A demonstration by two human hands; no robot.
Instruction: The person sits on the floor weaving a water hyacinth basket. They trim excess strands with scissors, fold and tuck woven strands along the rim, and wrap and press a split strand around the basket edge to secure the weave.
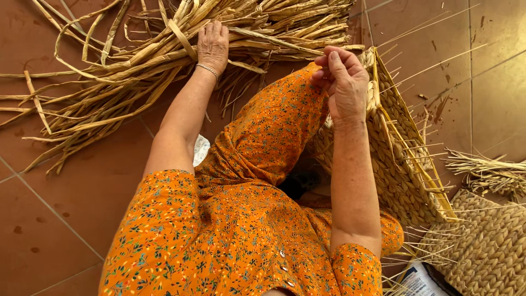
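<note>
My left hand reaches forward and rests palm down on a big bundle of dried reed strands lying across the floor; a thin bracelet circles that wrist. My right hand is closed on the upper rim of a half-woven basket panel, which leans against my knee in the orange flowered dress. Thin straw stakes stick out from the panel's right edge.
Reddish-brown floor tiles lie all around. A finished woven piece sits at the lower right, a small loose tuft of straw beside it. A printed packet lies at the bottom edge.
</note>
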